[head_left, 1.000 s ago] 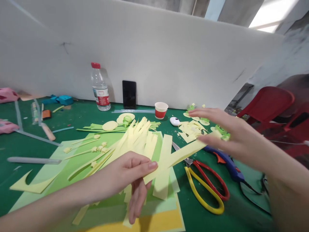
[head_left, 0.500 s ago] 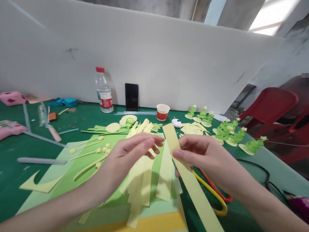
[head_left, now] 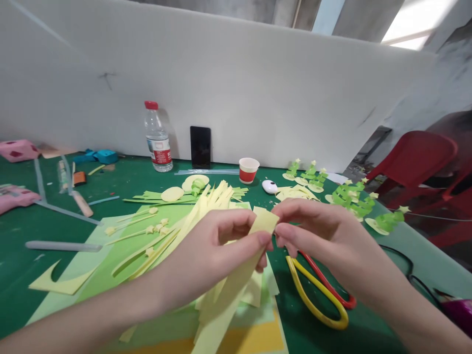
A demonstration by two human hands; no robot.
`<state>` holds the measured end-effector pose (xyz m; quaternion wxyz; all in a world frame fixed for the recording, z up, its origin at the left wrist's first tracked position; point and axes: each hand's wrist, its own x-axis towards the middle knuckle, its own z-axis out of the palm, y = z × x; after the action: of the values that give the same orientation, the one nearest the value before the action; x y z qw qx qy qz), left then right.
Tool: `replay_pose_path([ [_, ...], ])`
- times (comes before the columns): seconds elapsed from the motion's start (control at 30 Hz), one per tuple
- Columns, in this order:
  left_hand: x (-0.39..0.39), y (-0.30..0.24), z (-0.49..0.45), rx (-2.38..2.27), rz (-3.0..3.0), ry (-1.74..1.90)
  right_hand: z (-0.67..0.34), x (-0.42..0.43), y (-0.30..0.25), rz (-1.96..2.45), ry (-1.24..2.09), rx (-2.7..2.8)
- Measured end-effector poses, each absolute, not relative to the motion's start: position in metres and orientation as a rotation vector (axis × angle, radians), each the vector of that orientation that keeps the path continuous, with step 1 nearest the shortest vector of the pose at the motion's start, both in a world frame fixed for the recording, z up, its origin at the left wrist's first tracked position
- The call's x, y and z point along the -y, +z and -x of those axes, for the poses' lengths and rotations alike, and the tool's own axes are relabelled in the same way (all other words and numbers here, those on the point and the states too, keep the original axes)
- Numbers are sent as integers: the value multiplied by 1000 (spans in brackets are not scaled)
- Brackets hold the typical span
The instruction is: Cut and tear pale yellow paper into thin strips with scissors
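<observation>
A long pale yellow paper strip point(head_left: 236, 282) is pinched near its top end by both hands above the table. My left hand point(head_left: 214, 253) grips it between thumb and fingers from the left. From the right, my right hand point(head_left: 317, 236) pinches the same end with its fingertips. The strip hangs down toward me. Under the hands lies a heap of cut yellow strips point(head_left: 210, 201) on light green paper sheets point(head_left: 110, 255).
Red and yellow scissors point(head_left: 320, 300) lie right of the hands. Small green paper trees point(head_left: 350, 199) stand at the right. A water bottle point(head_left: 157, 137), a black phone point(head_left: 200, 146), a red paper cup point(head_left: 248, 170) and a white mouse point(head_left: 269, 186) sit near the white wall. Red chairs point(head_left: 416, 157) stand beyond the table.
The strip passed from my left hand to my right, which brought it upright. Now my left hand has come back and both pinch its top end. The camera turned right.
</observation>
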<state>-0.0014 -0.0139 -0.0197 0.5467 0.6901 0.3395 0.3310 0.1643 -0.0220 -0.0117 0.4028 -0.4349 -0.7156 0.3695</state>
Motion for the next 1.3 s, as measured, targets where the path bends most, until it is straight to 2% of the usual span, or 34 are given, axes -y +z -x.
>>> replay_pose_path([
  [0.27, 11, -20, 3, -899, -1665, 572, -172, 16, -12, 1073, 1113, 1666],
  [0.4, 7, -17, 7, -882, -1554, 416, -194, 4, -2, 1111, 1042, 1518],
  [0.57, 2, -11, 9, -947, -1592, 353, -230, -13, 11, 1179, 783, 1335],
  [0.67, 0, -11, 8, -1015, -1665, 378, -240, -15, 12, 1382, 624, 1491],
  [0.73, 0, -14, 7, -1056, -1758, 423, -236, -10, 9, 1436, 356, 1648],
  [0.87, 0, -23, 4, -1140, -1962, 479, -205, 11, 1, 1152, -238, 2021],
  [0.97, 1, -28, 3, -1144, -2022, 482, -184, 22, -8, 976, -364, 2284],
  [1.03, 2, -29, 2, -1136, -2067, 494, -176, 23, -15, 969, -280, 2361],
  [1.17, 5, -30, 2, -1119, -2180, 487, -167, 18, -23, 1016, 144, 2288],
  [1.3, 8, -30, 2, -1138, -2257, 464, -163, 14, -23, 1102, 421, 2232],
])
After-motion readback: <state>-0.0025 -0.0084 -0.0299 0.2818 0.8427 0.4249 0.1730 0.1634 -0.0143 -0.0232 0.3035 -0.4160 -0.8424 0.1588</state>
